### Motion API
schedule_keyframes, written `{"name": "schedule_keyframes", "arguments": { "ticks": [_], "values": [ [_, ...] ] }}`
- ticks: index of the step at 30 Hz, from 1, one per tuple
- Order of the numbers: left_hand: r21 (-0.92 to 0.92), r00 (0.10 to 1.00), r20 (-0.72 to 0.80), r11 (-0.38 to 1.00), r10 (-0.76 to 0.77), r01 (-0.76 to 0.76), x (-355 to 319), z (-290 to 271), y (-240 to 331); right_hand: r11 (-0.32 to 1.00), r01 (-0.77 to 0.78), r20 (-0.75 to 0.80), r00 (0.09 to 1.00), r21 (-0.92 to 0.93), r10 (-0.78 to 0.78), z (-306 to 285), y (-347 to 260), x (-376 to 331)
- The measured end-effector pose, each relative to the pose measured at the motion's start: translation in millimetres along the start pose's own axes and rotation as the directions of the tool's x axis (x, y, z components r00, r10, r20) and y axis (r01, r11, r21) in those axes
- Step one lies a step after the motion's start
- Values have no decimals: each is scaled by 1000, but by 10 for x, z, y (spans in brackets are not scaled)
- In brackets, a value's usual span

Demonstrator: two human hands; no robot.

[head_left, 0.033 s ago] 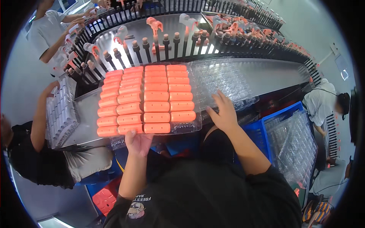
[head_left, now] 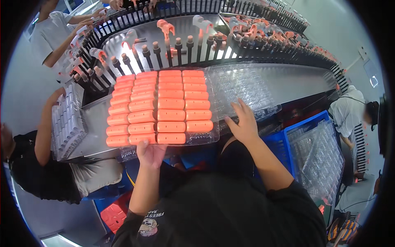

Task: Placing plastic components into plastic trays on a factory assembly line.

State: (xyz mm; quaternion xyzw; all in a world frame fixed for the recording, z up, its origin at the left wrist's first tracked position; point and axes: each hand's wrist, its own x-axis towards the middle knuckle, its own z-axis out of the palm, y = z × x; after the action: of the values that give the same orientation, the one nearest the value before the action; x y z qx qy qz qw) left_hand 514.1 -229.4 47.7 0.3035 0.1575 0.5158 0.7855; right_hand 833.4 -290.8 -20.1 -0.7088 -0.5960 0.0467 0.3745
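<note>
A clear plastic tray (head_left: 201,139) holds several rows of glossy orange rounded pieces (head_left: 170,115) in four columns. The slot at its near right corner has no piece in it. My left hand (head_left: 150,154) grips the near edge, thumb on top by an orange piece and fingers partly hidden beneath. To the right, my right hand (head_left: 243,123) is open with fingers spread, holding nothing. Its fingertips are over or beside the near edge of some empty clear trays (head_left: 240,86); whether they touch cannot be told.
Black upright pegs (head_left: 179,51) line the metal table (head_left: 296,82), some bearing orange or white hook-shaped parts (head_left: 166,28). A blue crate (head_left: 289,150) with clear trays stands at right. On the left, a co-worker's arm (head_left: 43,131) reaches to a tray of white pieces (head_left: 68,123).
The filled tray and both my hands have shifted very slightly to the right. My hold on the tray is the same.
</note>
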Motion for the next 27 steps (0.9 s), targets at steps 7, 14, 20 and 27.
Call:
{"name": "schedule_keyframes", "arguments": {
  "ticks": [7,14,20,27],
  "values": [
    [22,998,64,999,26,-27,20,80,8,999,42,-187,981,-29,-47,14,-79,-90],
    [-49,998,58,999,-3,6,-64,313,-55,386,-106,125,992,916,-24,-88,-494,-161],
    [-61,991,82,992,-102,107,-75,419,-120,133,-287,285,958,949,29,-363,-810,-44],
    [249,876,-226,844,-425,474,-212,383,99,268,-224,190,971,937,149,-212,-786,-136]
  ]
}}
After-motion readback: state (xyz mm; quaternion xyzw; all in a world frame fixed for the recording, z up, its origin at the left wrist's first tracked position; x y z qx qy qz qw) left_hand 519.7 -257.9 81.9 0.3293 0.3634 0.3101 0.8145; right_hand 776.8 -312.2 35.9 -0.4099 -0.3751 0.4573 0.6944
